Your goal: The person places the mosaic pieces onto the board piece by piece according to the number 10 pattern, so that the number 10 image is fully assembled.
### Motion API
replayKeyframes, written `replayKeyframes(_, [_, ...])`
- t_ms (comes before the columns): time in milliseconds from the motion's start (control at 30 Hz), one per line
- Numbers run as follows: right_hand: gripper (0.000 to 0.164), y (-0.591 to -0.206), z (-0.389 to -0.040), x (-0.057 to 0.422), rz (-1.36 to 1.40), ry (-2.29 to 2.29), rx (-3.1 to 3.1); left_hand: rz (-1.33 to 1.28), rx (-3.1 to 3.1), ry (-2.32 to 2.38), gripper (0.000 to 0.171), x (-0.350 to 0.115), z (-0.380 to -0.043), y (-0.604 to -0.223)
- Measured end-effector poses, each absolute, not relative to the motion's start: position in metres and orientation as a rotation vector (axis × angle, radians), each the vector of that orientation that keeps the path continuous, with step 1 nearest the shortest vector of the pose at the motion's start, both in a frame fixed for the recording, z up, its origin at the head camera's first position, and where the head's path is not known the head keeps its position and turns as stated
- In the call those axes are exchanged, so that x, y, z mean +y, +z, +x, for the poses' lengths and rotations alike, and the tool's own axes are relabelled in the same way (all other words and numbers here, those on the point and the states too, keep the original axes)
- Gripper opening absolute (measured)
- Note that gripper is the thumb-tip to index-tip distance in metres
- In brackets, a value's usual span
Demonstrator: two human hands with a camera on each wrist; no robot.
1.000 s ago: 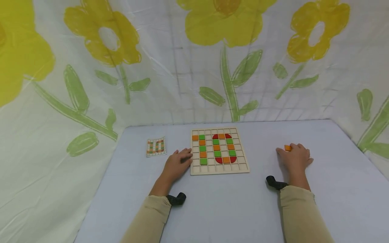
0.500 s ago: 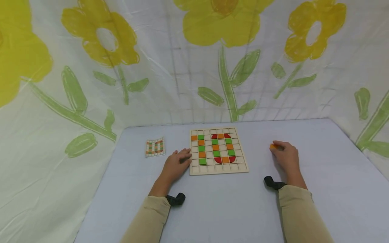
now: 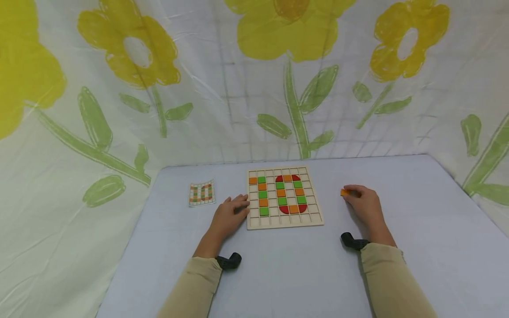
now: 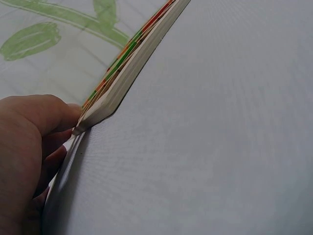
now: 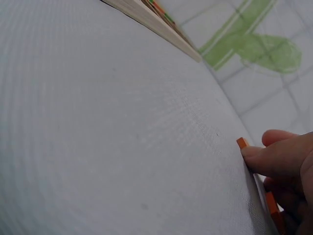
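A square wooden grid board (image 3: 258, 222) lies on the table, with green, orange and red tiles set in it that form a 1 and a 0. My left hand (image 3: 228, 217) rests at the board's left edge, its fingertips touching the rim; the left wrist view shows the thumb (image 4: 61, 115) right at the board's corner. Right of the board, my right hand (image 3: 365, 206) pinches an orange tile (image 3: 344, 192) between thumb and fingers. In the right wrist view a second orange tile (image 5: 274, 211) shows by the lower fingers, partly hidden by them.
A small curled pattern card (image 3: 202, 193) with a matching coloured grid lies left of the board. The white table (image 3: 286, 274) ends at the back against a hanging cloth (image 3: 199, 141) printed with yellow flowers. Black wrist cameras (image 3: 354, 241) sit on both wrists.
My right hand has picked up the orange tile and moved left with it, toward the board. The left hand has stayed at the board's edge.
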State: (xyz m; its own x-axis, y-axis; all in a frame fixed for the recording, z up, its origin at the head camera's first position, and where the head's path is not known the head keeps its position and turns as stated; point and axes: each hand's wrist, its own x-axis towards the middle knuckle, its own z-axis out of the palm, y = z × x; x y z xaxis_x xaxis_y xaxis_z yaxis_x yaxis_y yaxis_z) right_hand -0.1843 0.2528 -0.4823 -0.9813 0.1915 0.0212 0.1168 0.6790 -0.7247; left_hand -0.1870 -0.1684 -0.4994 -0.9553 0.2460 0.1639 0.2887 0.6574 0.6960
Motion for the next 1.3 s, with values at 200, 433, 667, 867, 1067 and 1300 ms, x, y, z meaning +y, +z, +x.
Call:
replayKeyframes(200, [0.034, -0.484, -0.187, 0.248, -0.258, 1.211, -2.789, -0.441, -2.805, -1.198, 0.029, -0.172, -0.185, -0.5])
replayKeyframes(433, [0.036, -0.484, -0.187, 0.245, -0.205, 1.233, -2.775, -0.435, -2.816, -1.21, 0.03, -0.174, -0.185, -0.497])
replayKeyframes(667, [0.041, -0.483, -0.187, 0.243, -0.186, 1.24, -2.771, -0.456, -2.799, -1.229, 0.03, -0.173, -0.185, -0.496])
replayKeyframes(867, [0.038, -0.476, -0.19, 0.236, -0.144, 1.18, -2.779, -0.482, -2.797, -1.246, 0.031, -0.17, -0.186, -0.497])
replayKeyframes(1067, [0.027, -0.464, -0.196, 0.198, 0.091, 1.132, -2.823, -0.47, -2.806, -1.248, 0.03, -0.168, -0.187, -0.496])
replayKeyframes(1300, [0.021, -0.458, -0.188, 0.129, 0.422, 1.183, -2.889, -0.456, -2.81, -1.232, 0.029, -0.168, -0.186, -0.495])
